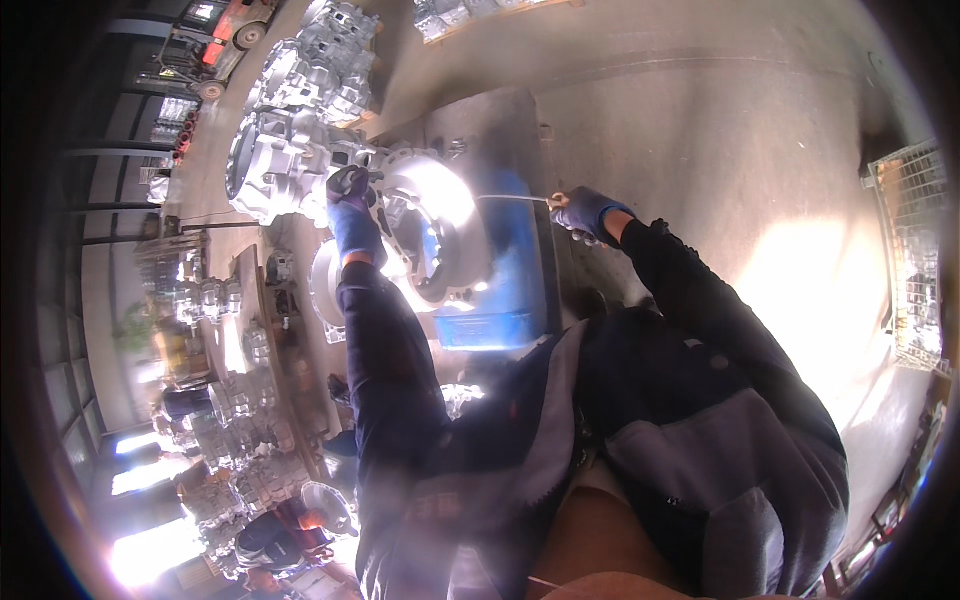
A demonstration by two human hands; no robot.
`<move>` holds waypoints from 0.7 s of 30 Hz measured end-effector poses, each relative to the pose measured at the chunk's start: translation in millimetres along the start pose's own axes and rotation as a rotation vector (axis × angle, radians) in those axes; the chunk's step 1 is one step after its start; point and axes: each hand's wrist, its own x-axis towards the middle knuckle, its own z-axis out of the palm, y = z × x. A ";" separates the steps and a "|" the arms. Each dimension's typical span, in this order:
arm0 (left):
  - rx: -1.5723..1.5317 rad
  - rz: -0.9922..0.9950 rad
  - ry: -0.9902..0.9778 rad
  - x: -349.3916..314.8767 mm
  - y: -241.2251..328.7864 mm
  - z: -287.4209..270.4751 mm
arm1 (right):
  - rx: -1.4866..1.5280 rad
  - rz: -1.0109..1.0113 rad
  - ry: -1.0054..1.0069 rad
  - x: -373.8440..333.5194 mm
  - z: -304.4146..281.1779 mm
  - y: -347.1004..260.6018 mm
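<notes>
My left hand (350,200), in a dark purple glove, is closed on the edge of a large silver cast-metal housing (440,195) with a round opening. Glare washes out part of that housing. My right hand (588,214), gloved alike with bare fingertips showing, is closed round the end of a thin metal rod (515,197). The rod points left toward the housing, and glare hides whether its tip touches. Beneath the housing and rod sits a blue plastic bin (490,332) beside a dark grey bench surface (495,110).
More cast housings (285,165) are crowded to the left and far left. A red forklift (235,25) stands in the far left corner. Along the right is a wire-mesh cage (912,260) with metal parts. Another person (275,540) is at the lower left.
</notes>
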 end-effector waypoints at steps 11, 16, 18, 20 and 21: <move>0.009 0.001 0.017 -3.0 0.5 -0.5 | -0.060 -0.003 0.013 -0.5 1.9 -13.6; -0.113 0.021 -0.021 -0.1 1.7 -2.3 | 0.116 -0.071 0.059 3.5 9.5 -9.2; -0.071 0.000 -0.008 1.4 1.6 -2.0 | 0.282 0.124 -0.012 -1.0 13.2 -9.0; 0.045 -0.014 0.012 1.3 0.4 -1.7 | 0.111 0.042 -0.012 -8.8 12.3 -7.9; 0.047 -0.007 0.016 0.7 -0.8 -1.3 | 0.019 0.048 -0.021 -13.9 10.2 -6.2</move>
